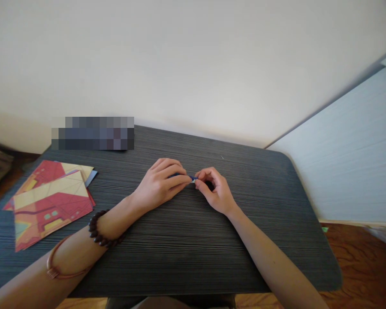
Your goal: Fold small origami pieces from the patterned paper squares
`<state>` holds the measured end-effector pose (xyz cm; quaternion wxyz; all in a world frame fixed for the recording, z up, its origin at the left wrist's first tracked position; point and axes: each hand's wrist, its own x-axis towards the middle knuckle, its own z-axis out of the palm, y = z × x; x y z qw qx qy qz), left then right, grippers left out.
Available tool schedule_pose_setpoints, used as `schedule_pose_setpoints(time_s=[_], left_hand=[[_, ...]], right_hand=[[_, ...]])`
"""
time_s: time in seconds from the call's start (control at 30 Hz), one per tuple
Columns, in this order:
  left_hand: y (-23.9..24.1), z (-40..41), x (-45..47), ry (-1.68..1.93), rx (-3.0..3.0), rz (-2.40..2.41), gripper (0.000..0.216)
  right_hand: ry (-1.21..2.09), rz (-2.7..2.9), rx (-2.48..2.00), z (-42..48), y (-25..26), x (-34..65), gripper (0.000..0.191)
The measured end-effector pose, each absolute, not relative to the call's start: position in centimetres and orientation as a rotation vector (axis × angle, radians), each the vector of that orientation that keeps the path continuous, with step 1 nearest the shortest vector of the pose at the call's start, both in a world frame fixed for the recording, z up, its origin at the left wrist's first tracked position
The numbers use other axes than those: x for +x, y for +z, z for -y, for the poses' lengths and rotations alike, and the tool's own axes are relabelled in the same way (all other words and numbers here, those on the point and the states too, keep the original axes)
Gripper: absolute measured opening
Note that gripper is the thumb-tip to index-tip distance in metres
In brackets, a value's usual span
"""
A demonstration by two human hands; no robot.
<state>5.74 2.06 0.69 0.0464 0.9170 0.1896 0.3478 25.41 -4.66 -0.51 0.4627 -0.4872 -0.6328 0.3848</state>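
Over the middle of the dark table (193, 253), my left hand (162, 182) and my right hand (215, 191) meet at a small blue-and-white piece (193, 180), perhaps folded paper. The fingers of my left hand are closed over its left part and cover most of it. At its right end, my right thumb and index finger pinch it. Only a short stretch shows between the fingertips, so its full shape is hidden.
Patterned paper sheets (54, 210) in red, yellow and orange lie overlapping at the left. A pixelated, blurred-out object (93, 134) stands at the back left. A white wall (193, 64) rises behind the table, and a pale panel (354, 146) borders it at the right.
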Motion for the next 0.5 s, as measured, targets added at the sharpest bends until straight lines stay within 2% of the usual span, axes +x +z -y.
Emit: schedule_pose_setpoints(time_s=[0.3,0.5], left_hand=[[1.22,-1.8,5.57,1.094,2.926,-0.466,0.015],[1.39,-1.56,5.73,1.047,2.951,-0.478,0.011]], right_hand=[[1.18,1.46,-1.134,4.34,-0.46,25.54,0.015],[1.174,1.451,-1.143,4.23,-0.57,25.33,0.016]])
